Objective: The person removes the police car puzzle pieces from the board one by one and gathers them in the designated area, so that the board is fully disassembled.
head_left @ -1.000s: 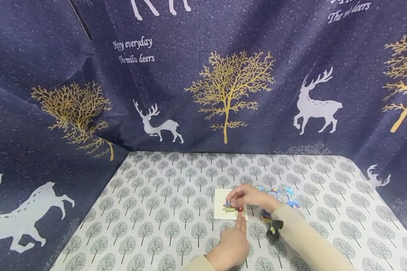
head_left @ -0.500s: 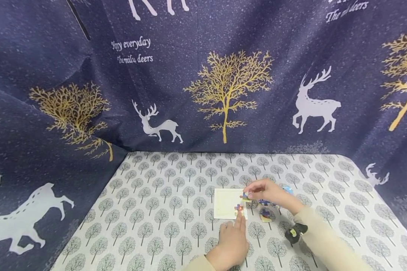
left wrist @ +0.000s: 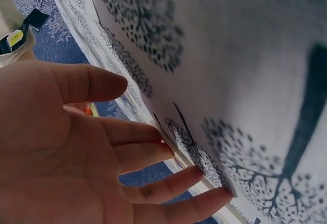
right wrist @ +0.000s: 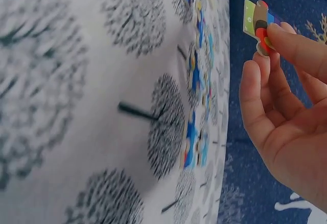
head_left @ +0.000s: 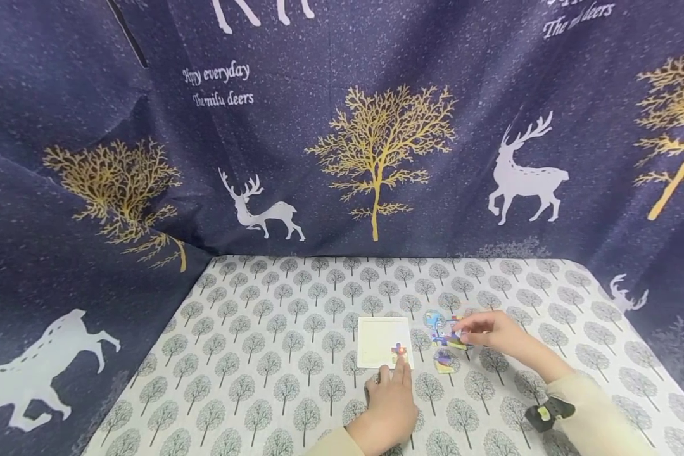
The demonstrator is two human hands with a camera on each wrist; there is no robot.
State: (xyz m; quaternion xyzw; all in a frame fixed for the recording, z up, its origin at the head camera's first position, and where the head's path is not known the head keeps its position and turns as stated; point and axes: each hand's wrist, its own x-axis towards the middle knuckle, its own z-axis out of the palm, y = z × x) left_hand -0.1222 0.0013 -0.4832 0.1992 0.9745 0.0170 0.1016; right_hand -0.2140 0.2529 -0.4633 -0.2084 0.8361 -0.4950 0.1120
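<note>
My left hand (head_left: 389,405) rests at the near edge of a cream puzzle tray (head_left: 376,332), its straight fingers touching a colourful puzzle piece (head_left: 398,351) that lies in the tray's near right corner. In the left wrist view, the fingers (left wrist: 173,193) are spread along the tray's rim. My right hand (head_left: 498,332) is right of the tray, above the loose pieces. Between thumb and fingers it pinches a puzzle piece (right wrist: 259,27) with green, red and blue parts, seen plainly in the right wrist view.
Several loose puzzle pieces (head_left: 435,318) lie right of the tray, mostly blue. A purple and yellow piece (head_left: 443,361) lies nearer to me. The tree-print tablecloth (head_left: 285,380) covers the table, and a dark blue deer-print curtain (head_left: 296,126) hangs behind and at the left.
My right hand has lifted away from the tray and moved right with the puzzle piece, over the loose pieces. The left hand has stayed at the tray's near corner.
</note>
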